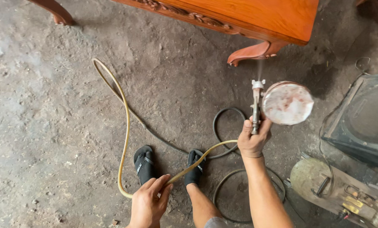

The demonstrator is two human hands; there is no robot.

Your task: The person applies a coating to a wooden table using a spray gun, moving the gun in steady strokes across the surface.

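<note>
Spray gun point(256, 107) w/ round stained cup, gripped tight in right hand point(253, 141), mists twd carved table leg point(256, 51); left hand point(149, 202) pinches yellow hose point(125, 126) low near feet — best kept slack, clear of wet finish.

Around the one spray gun point(256, 107): two hands, two black sandals point(145, 164), one yellow hose point(125, 131). Beyond it, one wooden table point(256, 17); below it, two black cable loops point(229, 126).
</note>
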